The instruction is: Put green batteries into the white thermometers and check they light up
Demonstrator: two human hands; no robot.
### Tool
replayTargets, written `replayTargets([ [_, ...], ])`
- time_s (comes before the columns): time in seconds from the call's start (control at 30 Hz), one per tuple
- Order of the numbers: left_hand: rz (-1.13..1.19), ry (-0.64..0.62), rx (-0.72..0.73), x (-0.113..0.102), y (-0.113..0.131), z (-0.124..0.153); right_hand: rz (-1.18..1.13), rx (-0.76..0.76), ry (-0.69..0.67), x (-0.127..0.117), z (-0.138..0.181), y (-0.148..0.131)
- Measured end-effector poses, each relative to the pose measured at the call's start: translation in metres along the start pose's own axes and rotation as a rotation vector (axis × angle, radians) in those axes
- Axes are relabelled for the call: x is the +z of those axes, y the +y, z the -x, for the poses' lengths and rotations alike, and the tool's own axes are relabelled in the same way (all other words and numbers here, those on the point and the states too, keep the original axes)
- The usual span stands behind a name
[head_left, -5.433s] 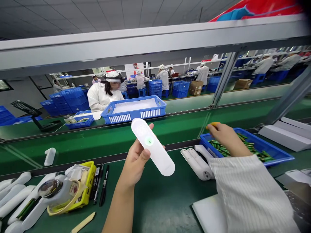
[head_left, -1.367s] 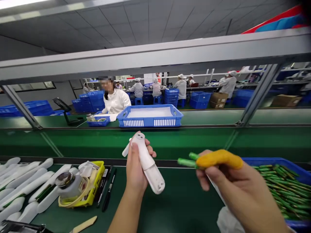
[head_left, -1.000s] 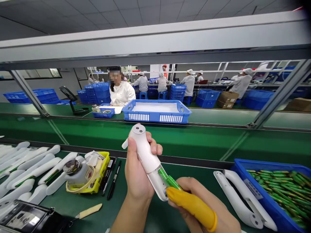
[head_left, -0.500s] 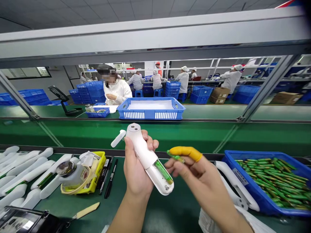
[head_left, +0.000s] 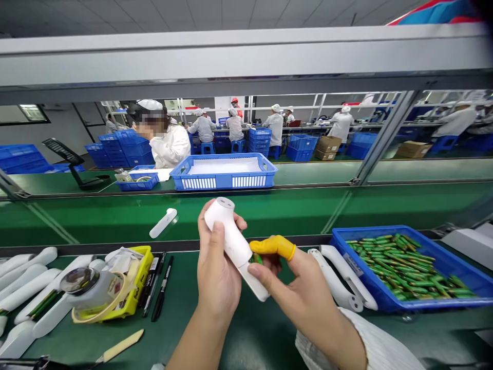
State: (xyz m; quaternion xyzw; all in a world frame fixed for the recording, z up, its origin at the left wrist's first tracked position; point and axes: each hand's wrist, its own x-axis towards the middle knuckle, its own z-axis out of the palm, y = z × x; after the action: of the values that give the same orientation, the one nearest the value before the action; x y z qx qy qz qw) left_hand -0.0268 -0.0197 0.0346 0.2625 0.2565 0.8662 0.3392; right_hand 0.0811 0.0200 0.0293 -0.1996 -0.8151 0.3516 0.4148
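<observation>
Green matting covers my bench (head_left: 246, 334), and a blue tray (head_left: 454, 267) heaped with green batteries (head_left: 400, 264) sits at my right, with 2 white housings (head_left: 341, 277) lying just beside its near-left corner. At my left a yellow bin (head_left: 136, 300) holds a roll of tape and a round metal-topped item, 2 black pens (head_left: 157, 288) lie along its right side, and a row of white housings (head_left: 23, 288) spreads out past it. A loose white cover (head_left: 163, 223) lies on the belt (head_left: 96, 221) beyond the bench, well apart from my hands. Across the belt stands a blue basket (head_left: 223, 177), with a co-worker (head_left: 165, 144) in white behind it.

My left hand (head_left: 217, 272) is wrapped around the white device (head_left: 234, 244), holding it tilted, top end up and away from me. My right hand (head_left: 304, 293) comes in from below, its yellow-capped finger (head_left: 274, 246) pressed against the device's open lower part, where a bit of a green battery (head_left: 256, 258) shows under the fingertip. Whether those fingers pinch the battery I cannot tell.
</observation>
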Motion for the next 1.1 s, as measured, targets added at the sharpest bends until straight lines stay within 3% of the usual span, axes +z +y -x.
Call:
replayTargets([
  [0.1,0.031,0.065,0.067,-0.002,0.000,-0.003,0.082,-0.160,-0.027,0.003,0.002,0.002],
  [0.2,0.060,0.074,0.088,-0.003,0.000,-0.004,0.082,-0.185,0.082,0.004,0.002,0.005],
  [0.27,0.051,-0.004,0.059,-0.003,-0.001,-0.004,0.022,-0.115,0.152,0.002,0.000,0.007],
  [0.4,-0.051,-0.247,-0.075,-0.002,0.001,-0.002,-0.228,0.122,0.118,-0.006,-0.006,0.005],
  [0.57,-0.168,-0.244,-0.073,-0.005,0.003,-0.003,-0.398,0.239,0.030,-0.009,-0.008,0.000],
  [0.73,-0.184,-0.350,-0.070,-0.019,0.005,-0.014,-0.490,0.367,-0.089,-0.009,-0.007,-0.001],
  [0.87,-0.161,-0.441,0.020,-0.026,0.001,-0.018,-0.401,0.257,-0.195,-0.010,-0.005,-0.002],
  [0.97,-0.192,-0.499,-0.081,-0.026,0.005,-0.017,-0.284,0.161,-0.185,-0.009,-0.004,0.001],
  [1.03,-0.263,-0.471,-0.224,-0.024,0.011,-0.016,-0.266,0.162,-0.125,-0.008,-0.004,0.006],
  [1.1,-0.290,-0.319,-0.223,-0.021,0.016,-0.015,-0.268,0.209,-0.015,-0.007,-0.006,0.013],
])
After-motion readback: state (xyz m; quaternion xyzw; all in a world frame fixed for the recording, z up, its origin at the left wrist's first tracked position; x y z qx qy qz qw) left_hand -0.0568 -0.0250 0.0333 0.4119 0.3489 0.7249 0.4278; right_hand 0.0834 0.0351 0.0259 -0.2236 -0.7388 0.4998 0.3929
